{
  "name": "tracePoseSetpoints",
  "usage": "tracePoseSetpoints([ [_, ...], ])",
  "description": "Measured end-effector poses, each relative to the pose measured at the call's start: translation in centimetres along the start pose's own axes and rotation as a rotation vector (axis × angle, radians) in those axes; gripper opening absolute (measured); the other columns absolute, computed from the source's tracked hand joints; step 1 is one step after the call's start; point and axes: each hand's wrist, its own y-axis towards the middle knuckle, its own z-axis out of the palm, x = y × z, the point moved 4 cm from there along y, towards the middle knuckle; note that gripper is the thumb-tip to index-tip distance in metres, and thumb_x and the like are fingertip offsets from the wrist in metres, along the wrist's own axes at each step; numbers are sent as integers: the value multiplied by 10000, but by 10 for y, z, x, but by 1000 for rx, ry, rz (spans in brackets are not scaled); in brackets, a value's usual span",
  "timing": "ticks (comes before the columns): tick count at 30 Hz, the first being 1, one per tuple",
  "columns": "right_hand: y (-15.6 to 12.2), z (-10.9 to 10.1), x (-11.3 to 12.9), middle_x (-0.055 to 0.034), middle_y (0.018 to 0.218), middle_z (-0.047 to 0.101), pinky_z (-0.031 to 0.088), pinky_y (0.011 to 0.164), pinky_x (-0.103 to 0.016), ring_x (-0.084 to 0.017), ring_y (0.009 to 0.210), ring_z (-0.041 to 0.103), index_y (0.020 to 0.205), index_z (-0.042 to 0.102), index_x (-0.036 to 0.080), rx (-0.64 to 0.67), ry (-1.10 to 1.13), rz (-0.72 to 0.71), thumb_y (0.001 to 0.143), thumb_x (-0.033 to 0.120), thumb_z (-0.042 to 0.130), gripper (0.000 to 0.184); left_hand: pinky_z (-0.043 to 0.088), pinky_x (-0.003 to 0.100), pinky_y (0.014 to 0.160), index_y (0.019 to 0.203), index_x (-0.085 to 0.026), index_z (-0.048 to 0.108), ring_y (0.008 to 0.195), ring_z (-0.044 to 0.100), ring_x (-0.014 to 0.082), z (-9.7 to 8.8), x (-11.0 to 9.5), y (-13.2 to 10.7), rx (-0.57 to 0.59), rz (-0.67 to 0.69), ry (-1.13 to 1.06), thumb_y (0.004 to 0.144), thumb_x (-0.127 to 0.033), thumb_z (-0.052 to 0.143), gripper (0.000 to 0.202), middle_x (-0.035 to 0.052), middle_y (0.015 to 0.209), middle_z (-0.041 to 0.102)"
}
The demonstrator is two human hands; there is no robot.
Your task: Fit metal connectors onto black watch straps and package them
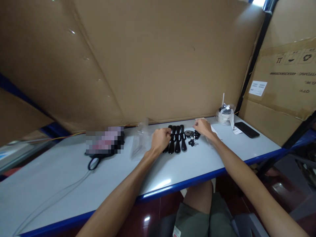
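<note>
Several black elongated plastic parts lie side by side on the white table, near its back edge. My left hand is curled into a fist at the left end of that row, touching the leftmost part. My right hand has its fingers bent over small black knobs and a metal piece just right of the row. A clear plastic bag stands left of my left hand.
A black phone lies at the table's right end, next to a bagged black part. Scissors and a blurred-out object sit to the left. Cardboard sheets wall the back; boxes stand right.
</note>
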Motion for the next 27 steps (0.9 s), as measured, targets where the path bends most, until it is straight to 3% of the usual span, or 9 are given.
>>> tracePoseSetpoints([
  [3,-7,5,15,-83,1102,771,461,824,-272,-255,1099,673,1204,728,221,78,20,-170,860,487,708,436,279,285,627,596,-204,525,611,447,157,2,1,1,-5,7,13,723,-88,428,198,12,594,481],
  [5,-13,7,24,-127,1180,747,467,882,-296,-283,1157,652,1286,684,181,127,1,-273,840,495,740,548,275,288,624,602,-205,526,608,444,160,2,1,0,-8,8,19,733,-93,426,199,15,596,494],
  [8,-19,7,31,-148,1228,725,472,898,-305,-288,1140,662,1280,676,170,176,-20,-314,829,405,764,516,281,286,628,604,-207,529,610,455,162,1,0,0,-5,6,19,740,-97,428,202,19,598,511],
  [14,-22,3,33,-145,1250,718,477,895,-294,-283,1145,668,1326,644,173,197,-38,-261,826,222,706,507,297,281,641,607,-205,560,624,494,164,1,-1,0,0,5,34,748,-96,434,218,24,594,536],
  [22,-22,5,35,-157,1214,732,479,877,-301,-289,1138,676,1236,695,157,180,-84,-252,843,205,632,402,322,288,658,658,-205,620,709,597,194,1,0,0,18,-14,80,782,-103,438,243,50,659,622],
  [27,-22,7,34,-165,1175,742,470,917,-324,-291,1122,681,1188,712,162,151,-107,-242,891,283,635,330,426,313,750,967,-205,704,902,675,251,4,3,1,8,-36,100,887,-163,423,295,99,907,742],
])
